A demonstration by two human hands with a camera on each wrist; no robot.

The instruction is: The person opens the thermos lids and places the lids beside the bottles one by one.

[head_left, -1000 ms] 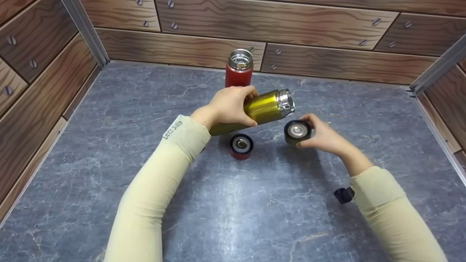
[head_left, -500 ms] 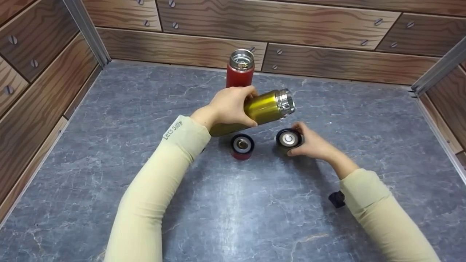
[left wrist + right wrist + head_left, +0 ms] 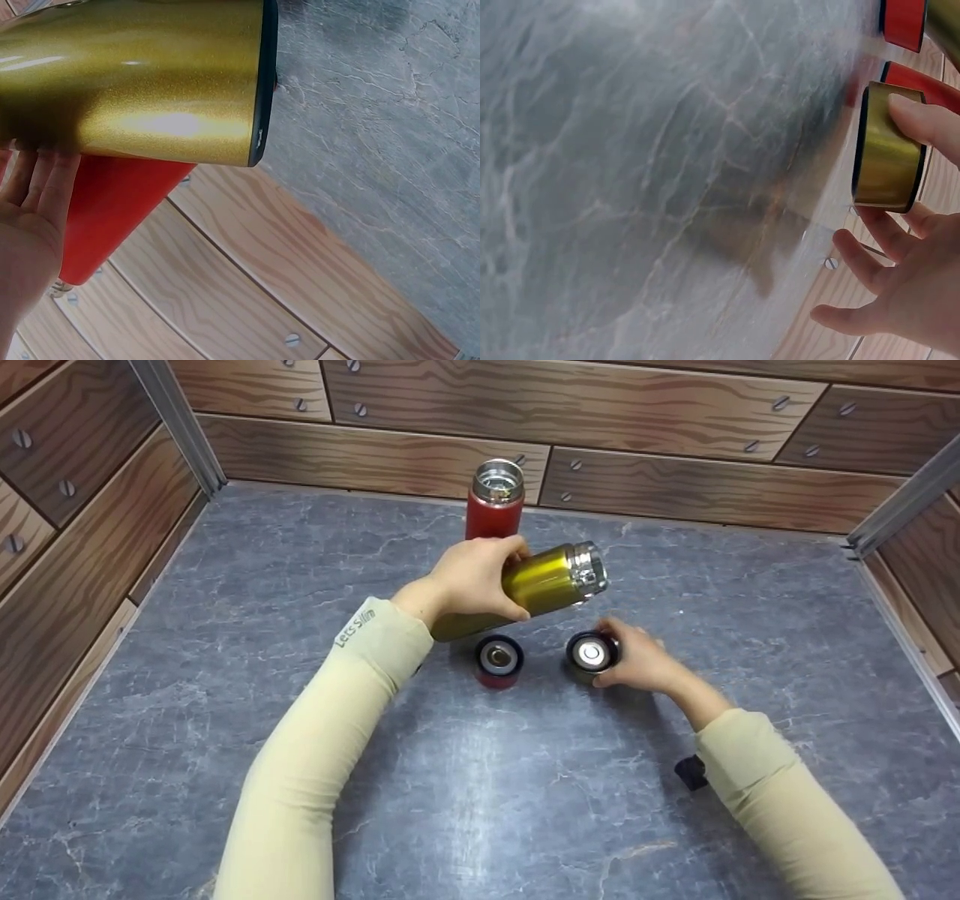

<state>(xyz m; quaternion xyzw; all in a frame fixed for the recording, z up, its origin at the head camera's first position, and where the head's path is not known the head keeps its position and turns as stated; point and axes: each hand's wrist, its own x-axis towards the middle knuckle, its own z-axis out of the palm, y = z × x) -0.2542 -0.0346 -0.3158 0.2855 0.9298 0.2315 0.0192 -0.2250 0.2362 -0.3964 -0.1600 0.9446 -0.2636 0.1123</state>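
My left hand [image 3: 476, 579] grips a gold thermos bottle [image 3: 546, 582] round its body. The bottle is tilted far over, its bare steel mouth pointing right and slightly up; its dark base shows in the left wrist view. With thumb and fingers, my right hand [image 3: 637, 656] holds the gold lid [image 3: 891, 150] by its sides, inner side up, low over the table below the bottle's mouth. A red lid [image 3: 498, 661] lies upside down on the table to its left. Behind my left hand stands an uncapped red thermos bottle [image 3: 495, 514], its lower part hidden.
The grey marbled table [image 3: 420, 810] is bounded by wood-patterned walls [image 3: 675, 420] at the back and both sides. Metal posts stand at the back corners. A small black device [image 3: 691, 772] sits at my right cuff.
My right hand has brought the gold lid down and to the left, nearer the red lid. The left hand and the tilted gold bottle have stayed in place.
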